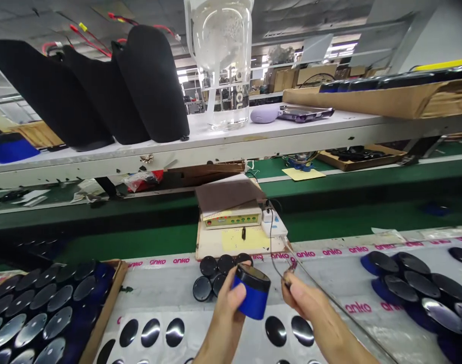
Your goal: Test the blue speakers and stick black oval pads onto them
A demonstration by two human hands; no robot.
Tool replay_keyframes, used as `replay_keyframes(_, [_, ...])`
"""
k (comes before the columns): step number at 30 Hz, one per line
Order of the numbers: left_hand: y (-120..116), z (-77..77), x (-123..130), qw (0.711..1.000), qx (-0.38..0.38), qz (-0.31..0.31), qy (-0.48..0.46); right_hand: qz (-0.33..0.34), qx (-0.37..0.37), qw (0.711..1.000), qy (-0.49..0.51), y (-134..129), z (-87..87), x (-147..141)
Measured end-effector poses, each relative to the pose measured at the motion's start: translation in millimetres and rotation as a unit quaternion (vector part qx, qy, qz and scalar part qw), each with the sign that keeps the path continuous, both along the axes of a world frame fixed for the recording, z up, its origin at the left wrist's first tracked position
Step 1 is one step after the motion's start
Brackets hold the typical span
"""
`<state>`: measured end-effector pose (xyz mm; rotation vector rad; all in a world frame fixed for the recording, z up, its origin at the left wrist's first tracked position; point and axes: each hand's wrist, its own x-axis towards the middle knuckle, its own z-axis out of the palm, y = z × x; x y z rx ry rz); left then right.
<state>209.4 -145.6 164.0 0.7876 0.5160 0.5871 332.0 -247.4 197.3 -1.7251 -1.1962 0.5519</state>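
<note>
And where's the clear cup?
In the head view, the clear cup stands top centre on the white shelf, black objects to its left, a purple case right.

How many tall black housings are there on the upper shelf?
3: leftmost black housing, middle one, and right one beside the clear pitcher, all on the upper shelf. Others may be hidden behind.

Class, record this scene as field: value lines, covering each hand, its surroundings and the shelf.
Left hand: holds a blue cylinder, black top, tilted
Right hand: appears to pinch a thin dark cable
Left side: cardboard tray of black-topped blue units
Centre: black discs on a white sheet
Right side: more such units
Shelf: clear pitcher, purple case
</note>
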Motion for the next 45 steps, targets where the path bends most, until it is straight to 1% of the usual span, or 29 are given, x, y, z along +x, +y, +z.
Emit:
replay_keyframes(1, [0.5, 1.8, -6.0, 0.998, -0.058, -0.012, -0.026, 0.047, -0.014, 0.999, -0.019, -2.5, 4.6, -0.3])
replay_keyframes(2, [0.9, 3.3, -10.8, 0.994, -0.094, -0.024, -0.048, 0.089, -0.023, 0.995, -0.040, -4.2, 7.3, -0.7])
replay_keyframes(3, [1.1, 4.6, -14.7, 0.990, -0.114, -0.037, -0.068, 0.117, -0.025, 0.991, -0.061, -5.4, 8.5, -1.7])
replay_keyframes(6, [1.7, 9.4, -21.9, 0.984, -0.123, -0.069, -0.113, 0.136, -0.010, 0.985, -0.104, -7.1, 8.4, -7.8])
replay_keyframes(9, [1.7, 15.2, -27.3, 0.985, -0.105, -0.083, -0.112, 0.148, -0.025, 0.981, -0.121, -9.6, 11.8, -12.5])
replay_keyframes(12, [-0.8, 20.4, -32.7, 0.993, -0.044, -0.081, -0.074, 0.150, -0.068, 0.976, -0.141, -14.2, 20.4, -13.5])
replay_keyframes(15, [-5.0, 24.5, -37.5, 0.996, 0.056, -0.065, -0.019, 0.134, -0.083, 0.974, -0.161, -18.1, 26.5, -14.8])
replay_keyframes(18, [-6.9, 29.3, -41.9, 0.983, 0.165, -0.066, 0.033, 0.120, -0.068, 0.975, -0.172, -18.6, 23.6, -18.2])
replay_keyframes(20, [-6.1, 32.9, -44.4, 0.962, 0.254, -0.067, 0.078, 0.118, -0.058, 0.979, -0.155, -17.4, 15.4, -20.1])
replay_keyframes(21, [-5.5, 34.3, -45.4, 0.941, 0.315, -0.062, 0.107, 0.118, -0.056, 0.982, -0.135, -16.8, 9.6, -20.6])
replay_keyframes(22, [-4.9, 35.2, -46.2, 0.911, 0.386, -0.054, 0.136, 0.118, -0.053, 0.985, -0.112, -16.2, 2.9, -20.8])
replay_keyframes(23, [-4.7, 35.6, -46.8, 0.869, 0.466, -0.044, 0.160, 0.116, -0.045, 0.988, -0.089, -15.9, -4.3, -20.8])
replay_keyframes(24, [-4.9, 35.6, -47.2, 0.817, 0.548, -0.033, 0.176, 0.108, -0.031, 0.991, -0.070, -15.9, -11.8, -20.8])
replay_keyframes(25, [-5.6, 35.1, -47.3, 0.759, 0.626, -0.017, 0.180, 0.097, -0.009, 0.994, -0.055, -16.4, -18.8, -20.8])
replay_keyframes(26, [-6.7, 34.6, -47.3, 0.701, 0.693, 0.003, 0.170, 0.084, 0.018, 0.995, -0.047, -17.1, -25.0, -21.1])
replay_keyframes(27, [-8.1, 34.2, -47.1, 0.650, 0.745, 0.029, 0.151, 0.073, 0.045, 0.995, -0.044, -18.0, -30.0, -21.7])
replay_keyframes(28, [-9.8, 34.3, -46.7, 0.608, 0.781, 0.056, 0.129, 0.066, 0.070, 0.994, -0.045, -18.9, -33.5, -22.6])
replay_keyframes(29, [-11.4, 35.0, -46.0, 0.576, 0.806, 0.079, 0.110, 0.064, 0.091, 0.993, -0.048, -19.7, -35.6, -23.8])
replay_keyframes(30, [-12.8, 36.4, -45.3, 0.554, 0.822, 0.093, 0.095, 0.065, 0.107, 0.991, -0.054, -20.5, -36.3, -25.1])
replay_keyframes(32, [-14.5, 40.7, -43.5, 0.528, 0.840, 0.095, 0.082, 0.068, 0.129, 0.987, -0.065, -21.9, -35.1, -27.6])
replay_keyframes(34, [-14.6, 44.7, -41.9, 0.511, 0.852, 0.078, 0.084, 0.066, 0.136, 0.986, -0.074, -23.7, -33.0, -29.1])
replay_keyframes(36, [-13.4, 45.4, -40.9, 0.508, 0.854, 0.063, 0.094, 0.062, 0.128, 0.986, -0.085, -26.4, -32.2, -29.1])
replay_keyframes(37, [-12.5, 44.1, -40.6, 0.514, 0.850, 0.053, 0.101, 0.057, 0.122, 0.987, -0.092, -28.0, -32.6, -28.4])
replay_keyframes(39, [-10.1, 38.4, -40.3, 0.539, 0.834, 0.032, 0.109, 0.049, 0.107, 0.988, -0.103, -31.4, -34.9, -26.0])
replay_keyframes(40, [-8.8, 34.3, -40.1, 0.559, 0.822, 0.016, 0.109, 0.050, 0.095, 0.989, -0.104, -33.0, -36.5, -24.5])
replay_keyframes(42, [-6.1, 24.8, -39.5, 0.614, 0.780, -0.040, 0.109, 0.056, 0.064, 0.991, -0.103, -36.2, -40.3, -22.1])
replay_keyframes(44, [-2.7, 14.2, -37.3, 0.677, 0.715, -0.122, 0.125, 0.062, 0.024, 0.991, -0.113, -40.3, -44.9, -21.2])
replay_keyframes(45, [-0.3, 8.7, -35.1, 0.699, 0.682, -0.170, 0.135, 0.062, 0.006, 0.990, -0.126, -43.1, -47.8, -21.2])
